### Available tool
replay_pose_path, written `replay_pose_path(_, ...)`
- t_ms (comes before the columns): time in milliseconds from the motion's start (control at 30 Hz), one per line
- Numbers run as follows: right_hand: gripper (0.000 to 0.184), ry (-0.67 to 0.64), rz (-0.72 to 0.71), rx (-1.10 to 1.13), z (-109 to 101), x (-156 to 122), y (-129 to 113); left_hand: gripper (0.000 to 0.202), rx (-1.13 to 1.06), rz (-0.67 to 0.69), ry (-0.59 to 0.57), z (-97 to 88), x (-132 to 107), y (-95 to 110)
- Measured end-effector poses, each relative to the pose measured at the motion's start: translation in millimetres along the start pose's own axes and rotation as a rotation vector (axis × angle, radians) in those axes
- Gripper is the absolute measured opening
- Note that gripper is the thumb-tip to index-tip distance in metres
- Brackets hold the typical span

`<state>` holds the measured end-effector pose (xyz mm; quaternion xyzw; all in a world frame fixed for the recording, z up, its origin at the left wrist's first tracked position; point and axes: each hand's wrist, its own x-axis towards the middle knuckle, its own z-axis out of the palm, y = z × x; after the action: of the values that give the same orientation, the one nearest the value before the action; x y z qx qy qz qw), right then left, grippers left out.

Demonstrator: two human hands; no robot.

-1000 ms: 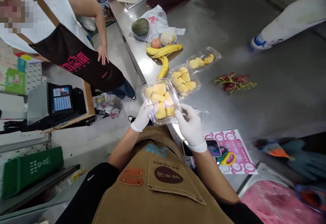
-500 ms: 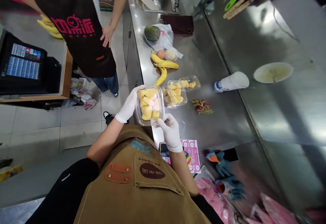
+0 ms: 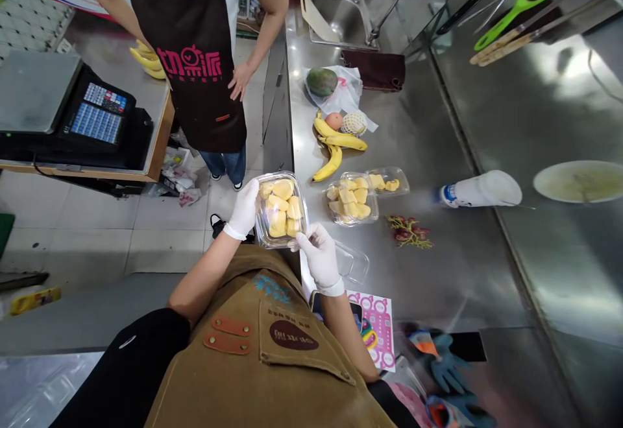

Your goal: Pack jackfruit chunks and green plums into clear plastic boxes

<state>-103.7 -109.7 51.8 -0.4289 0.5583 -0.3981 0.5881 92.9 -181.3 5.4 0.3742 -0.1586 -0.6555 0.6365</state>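
My left hand (image 3: 244, 211), in a white glove, grips the far left side of a clear plastic container (image 3: 260, 237) of yellow fruit chunks (image 3: 278, 202). Its lid appears to be on. My right hand (image 3: 322, 261), also gloved, pinches the container's near right corner between thumb and fingers. The container is held in the air, just off the counter's edge. Beyond it on the counter rest another container (image 3: 372, 211) of yellow chunks and a smaller clear one (image 3: 400, 178) with a few pieces. A clear empty lid or tray (image 3: 357, 264) lies beside my right hand.
On the steel counter (image 3: 418, 136) are bananas (image 3: 343, 140), a green fruit (image 3: 322, 82) on a bag, grapes (image 3: 407, 231), a white bottle (image 3: 481, 189) and a pink-patterned sheet (image 3: 384, 324). A sink (image 3: 348, 16) is farther back. Another person (image 3: 195, 58) stands at left by a scale (image 3: 97, 117).
The view has turned, so the counter and the other person sit farther right. The container has tilted and turned slightly in my hands. Both hands keep their hold.
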Motion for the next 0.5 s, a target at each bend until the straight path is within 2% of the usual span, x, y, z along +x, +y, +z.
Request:
replay_pose_path(100,0.056,-0.029,-0.014,-0.026,-8,-1,-1,0.062,0.167,-0.039,-0.118,-10.5,0,19)
replay_pose_path(200,0.054,-0.079,-0.005,-0.045,-18,2,-4,0.062,0.379,-0.131,-0.345,-15.5,7,41)
replay_pose_path(267,0.052,-0.077,-0.010,-0.043,-22,7,-6,0.065,0.452,-0.207,-0.455,-14.7,14,47)
replay_pose_path(300,0.051,-0.045,-0.026,-0.037,-23,10,-6,0.066,0.464,-0.222,-0.466,-13.5,17,47)
replay_pose_path(367,0.048,0.072,-0.087,-0.026,-23,16,-4,0.064,0.455,-0.187,-0.402,-10.6,22,40)
replay_pose_path(433,0.047,0.188,-0.139,-0.037,-22,18,1,0.058,0.427,-0.105,-0.273,-8.0,25,28)
replay_pose_path(500,0.052,0.209,-0.107,-0.052,-19,15,10,0.052,0.405,-0.038,-0.157,-6.2,25,15)
